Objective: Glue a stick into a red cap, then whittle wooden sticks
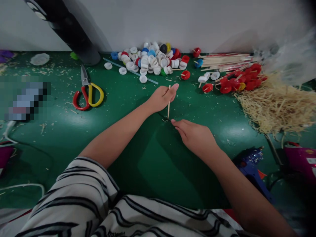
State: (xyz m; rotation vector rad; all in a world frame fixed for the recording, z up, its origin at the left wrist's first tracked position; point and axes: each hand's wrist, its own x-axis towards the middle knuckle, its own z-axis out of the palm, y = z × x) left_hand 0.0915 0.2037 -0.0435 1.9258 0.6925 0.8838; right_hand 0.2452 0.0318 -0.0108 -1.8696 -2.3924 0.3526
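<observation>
Left hand (162, 97) has a wooden stick (168, 110) pinched mid-table, kinda upright. Right hand (196, 134) is gripping something thin and dark (167, 118) by its near end, too small to identify. Bottle caps (151, 61) far side, scissors (85, 81) left.

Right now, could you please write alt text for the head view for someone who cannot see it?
A person's left hand holds a wooden stick over a green table while the right hand grips a thin dark object near the stick's lower end. Beyond lie bottle caps; scissors are at left, shredded strands at right.
</observation>
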